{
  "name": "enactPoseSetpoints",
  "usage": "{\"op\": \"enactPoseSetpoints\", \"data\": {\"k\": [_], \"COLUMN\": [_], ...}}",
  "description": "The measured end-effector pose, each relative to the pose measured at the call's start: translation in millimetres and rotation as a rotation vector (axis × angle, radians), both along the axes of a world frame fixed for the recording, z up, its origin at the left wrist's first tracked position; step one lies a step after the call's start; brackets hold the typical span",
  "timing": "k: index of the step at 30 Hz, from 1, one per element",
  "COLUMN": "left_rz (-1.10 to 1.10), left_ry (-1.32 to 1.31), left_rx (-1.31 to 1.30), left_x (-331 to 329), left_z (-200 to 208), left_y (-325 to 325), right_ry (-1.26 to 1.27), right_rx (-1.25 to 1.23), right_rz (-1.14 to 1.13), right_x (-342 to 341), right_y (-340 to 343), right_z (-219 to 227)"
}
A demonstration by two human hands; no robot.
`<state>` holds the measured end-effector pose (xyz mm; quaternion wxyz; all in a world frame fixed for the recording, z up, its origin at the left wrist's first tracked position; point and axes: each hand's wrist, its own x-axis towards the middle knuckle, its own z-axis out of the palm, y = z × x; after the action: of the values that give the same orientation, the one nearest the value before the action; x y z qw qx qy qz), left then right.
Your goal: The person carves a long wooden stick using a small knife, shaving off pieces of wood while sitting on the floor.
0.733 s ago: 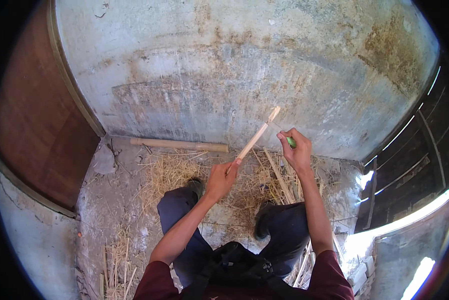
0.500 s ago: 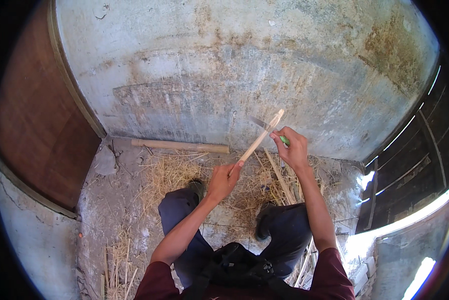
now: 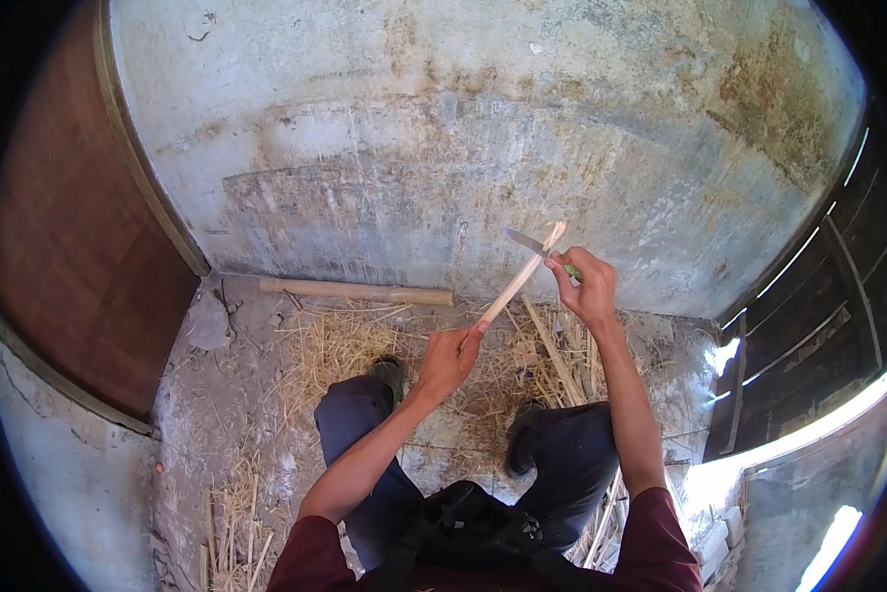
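Observation:
My left hand (image 3: 450,361) is closed round the lower end of a pale wooden strip, which looks like split bamboo (image 3: 511,291). The strip slants up and away to the right. In my right hand (image 3: 588,286) is a knife (image 3: 524,239), its green handle mostly covered by my fingers. The steel blade lies across the strip close to its far end and points to the upper left. Beyond the blade, the strip's tip looks rough and cut.
Straw-like shavings (image 3: 327,353) cover the floor round my feet. A bamboo pole (image 3: 354,290) lies along the foot of the stained wall (image 3: 414,178). Split strips (image 3: 554,353) lie by my right foot. A brown door (image 3: 88,227) is at the left, dark slatted boards (image 3: 809,335) at the right.
Both hands have shifted slightly to the right, with the strip and the knife. The blade still crosses the strip near its far end.

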<state>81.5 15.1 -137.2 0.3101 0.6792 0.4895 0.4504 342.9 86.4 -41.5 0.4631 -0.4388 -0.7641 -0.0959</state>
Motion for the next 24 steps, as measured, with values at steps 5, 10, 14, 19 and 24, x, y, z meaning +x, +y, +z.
{"op": "enactPoseSetpoints", "data": {"k": [5, 10, 14, 19, 24], "left_rz": [-0.001, 0.018, 0.091, 0.033, -0.022], "left_ry": [0.006, -0.016, -0.055, -0.086, -0.102], "left_rx": [-0.016, 0.018, -0.009, -0.016, -0.068], "left_x": [0, -7, -35, -19, -19], "left_z": [-8, -4, -17, -11, -20], "left_y": [5, -6, 5, 6, 15], "right_ry": [0.043, 0.239, 0.397, 0.277, 0.068], "right_rx": [0.028, 0.213, 0.149, -0.65, -1.107], "right_rz": [0.027, -0.227, -0.414, -0.233, -0.024], "right_x": [-1, 81, 202, 229, 165], "right_y": [6, 53, 62, 32, 1], "right_z": [-9, -16, 4, -40, -59]}}
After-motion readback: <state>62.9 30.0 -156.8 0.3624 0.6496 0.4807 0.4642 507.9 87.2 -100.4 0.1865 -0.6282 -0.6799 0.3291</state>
